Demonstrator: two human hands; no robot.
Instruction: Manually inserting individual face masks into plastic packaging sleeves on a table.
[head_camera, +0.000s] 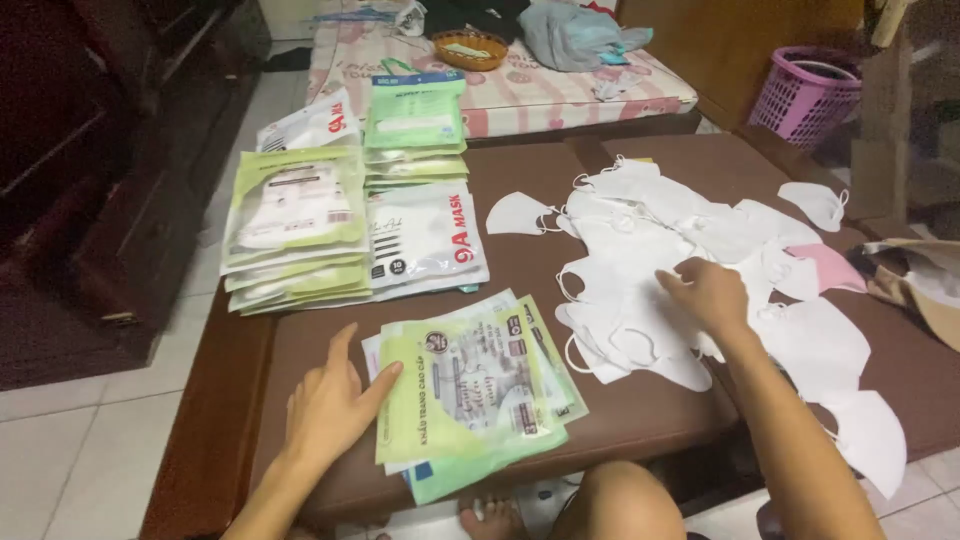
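Observation:
My left hand rests flat on the brown bench, its fingertips touching the left edge of a small stack of green and white mask packets. My right hand reaches into a loose pile of white face masks spread over the bench, fingers curled down onto them. Whether it grips a mask cannot be told. One pink mask lies at the pile's right side.
Taller stacks of filled mask packets stand at the bench's far left, with more behind. A mattress with clothes and a woven bowl lies beyond. A purple basket stands far right. The brown bench has tiled floor to its left.

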